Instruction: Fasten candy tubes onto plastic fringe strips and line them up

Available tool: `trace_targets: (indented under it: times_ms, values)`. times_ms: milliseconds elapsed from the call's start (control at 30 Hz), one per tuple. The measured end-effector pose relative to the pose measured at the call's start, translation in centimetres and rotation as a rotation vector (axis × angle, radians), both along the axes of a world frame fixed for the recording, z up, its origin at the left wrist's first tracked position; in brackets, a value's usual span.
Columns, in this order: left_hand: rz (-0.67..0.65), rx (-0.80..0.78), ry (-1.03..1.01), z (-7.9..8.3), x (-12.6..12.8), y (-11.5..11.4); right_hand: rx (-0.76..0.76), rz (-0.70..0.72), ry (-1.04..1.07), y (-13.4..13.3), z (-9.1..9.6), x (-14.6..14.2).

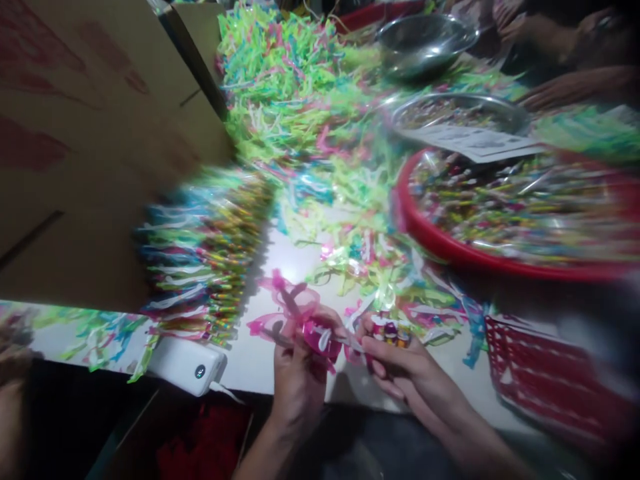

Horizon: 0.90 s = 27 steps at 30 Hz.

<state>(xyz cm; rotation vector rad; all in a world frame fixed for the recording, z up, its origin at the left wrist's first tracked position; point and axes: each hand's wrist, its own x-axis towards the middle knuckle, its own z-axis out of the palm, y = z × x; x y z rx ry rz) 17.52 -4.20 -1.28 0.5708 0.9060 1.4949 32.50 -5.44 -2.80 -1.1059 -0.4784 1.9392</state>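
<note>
Above the table's front edge, my left hand (299, 357) pinches a translucent pink plastic piece (320, 338) with a white mark on it. Pink loops and strips of the same look (287, 293) stick out beyond those fingers. Close by on the right, my right hand (407, 360) is closed, its thumb and finger meeting pink and whitish strip ends between the two hands. A small cluster of multicoloured bead-like pieces (391, 330) shows at its curled fingers. Blur hides the exact kind of these items and how they join.
Rows of finished-looking striped sticks (215, 253) lie beside a large cardboard box (100, 167). Loose neon strips (300, 87) cover the table. A red basin (425, 233), metal bowls (400, 47), a red basket (540, 367) and a white power bank (187, 365) stand around. Other people's hands (575, 87) work opposite.
</note>
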Motion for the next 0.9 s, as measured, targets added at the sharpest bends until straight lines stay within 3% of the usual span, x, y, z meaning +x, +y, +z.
trace_targets:
  times_ms: [200,367,533,667,900]
  values:
    - [0.083,0.1,0.203,-0.5,-0.6,0.7,0.146,0.0,-0.303,1.1,-1.3,1.0]
    - [0.075,-0.017,0.304,-1.9,-0.9,0.3,0.209,0.053,-0.398,1.2,-1.1,2.3]
    - [0.014,-0.033,0.291,-2.0,0.2,-0.7,0.202,0.15,-0.542,0.2,-0.9,1.0]
    - [-0.002,-0.174,0.17,-2.2,1.8,-1.6,0.279,0.115,-0.581,-0.3,-1.2,0.2]
    - [-0.081,-0.222,0.12,-3.4,2.2,-1.7,0.255,0.085,-0.569,-0.6,0.3,1.8]
